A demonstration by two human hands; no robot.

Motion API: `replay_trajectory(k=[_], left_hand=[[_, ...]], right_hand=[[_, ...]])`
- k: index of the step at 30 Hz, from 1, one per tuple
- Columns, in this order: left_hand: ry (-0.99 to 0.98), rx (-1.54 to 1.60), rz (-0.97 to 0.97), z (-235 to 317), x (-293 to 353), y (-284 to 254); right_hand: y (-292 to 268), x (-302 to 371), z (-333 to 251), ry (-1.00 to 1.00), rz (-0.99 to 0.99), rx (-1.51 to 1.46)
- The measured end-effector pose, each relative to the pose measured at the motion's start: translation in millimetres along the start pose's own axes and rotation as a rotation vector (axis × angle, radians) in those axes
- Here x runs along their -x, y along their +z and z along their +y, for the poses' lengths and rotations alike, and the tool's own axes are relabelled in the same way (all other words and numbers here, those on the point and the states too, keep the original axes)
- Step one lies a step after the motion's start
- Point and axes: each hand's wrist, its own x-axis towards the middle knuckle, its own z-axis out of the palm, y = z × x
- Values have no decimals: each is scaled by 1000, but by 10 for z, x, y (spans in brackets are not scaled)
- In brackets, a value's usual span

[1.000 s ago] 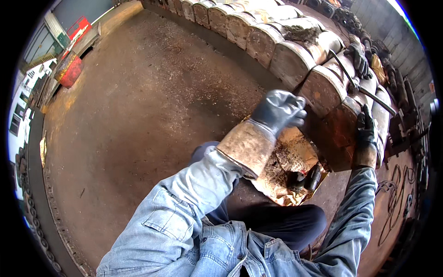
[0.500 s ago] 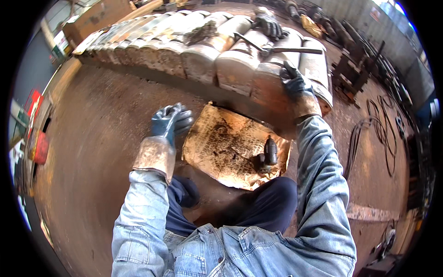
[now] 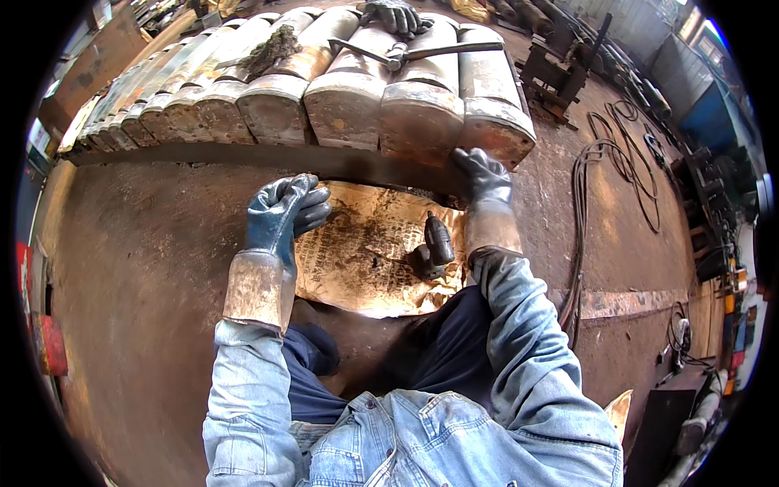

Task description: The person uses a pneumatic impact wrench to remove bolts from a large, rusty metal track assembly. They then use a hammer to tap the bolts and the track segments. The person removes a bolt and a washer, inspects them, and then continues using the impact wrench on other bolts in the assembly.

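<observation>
My left hand [image 3: 286,213], in a blue-grey rubber glove with a dirty tan cuff, hangs above the left edge of a stained cardboard sheet [image 3: 341,272]. Its fingers are curled together, and whatever they hold, if anything, is hidden. In a matching dark glove, my right hand [image 3: 487,180] is closed close to the lower front of the rightmost metal block [image 3: 497,130]; I cannot tell whether it touches it. A dark pistol-shaped power tool [image 3: 439,238] lies on the cardboard between my hands. Across the block tops rests a hammer-like tool [image 3: 396,57] with a long handle.
A row of round-topped metal blocks [image 3: 274,105] stretches away to the left. On it lie a fuzzy dark clump [image 3: 272,50] and a dark glove [image 3: 393,16]. Cables [image 3: 580,195] snake over the floor at right, near a rusty metal frame [image 3: 552,77].
My right hand has come down from beside the block tops to the lower front of the row. The left hand keeps its curled pose. The whole view has shifted.
</observation>
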Motion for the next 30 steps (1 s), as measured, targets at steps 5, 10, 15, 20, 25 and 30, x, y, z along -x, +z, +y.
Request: replay_trajectory(k=[5,10,15,20,25,30], left_hand=[[11,68,-57,2,-42,12],[9,156,-201,-1,-139,-101],[15,75,-83,52,-103,-72],[30,94,-100,70,-93,-203],[21,91,-181,49,-128,-128],[5,64,-130,99,-88,-180]], right_hand=[[34,-405,-174,-377,472,-302],[-273,-953,-786,-225,313,-243],[-415,-1490,-1507,-303,121,159],[-201,-1854,-1980,-371,147,120],[-223,-1500,-2007,-367,128,182],[3,-928,-2109,-375,63,208]])
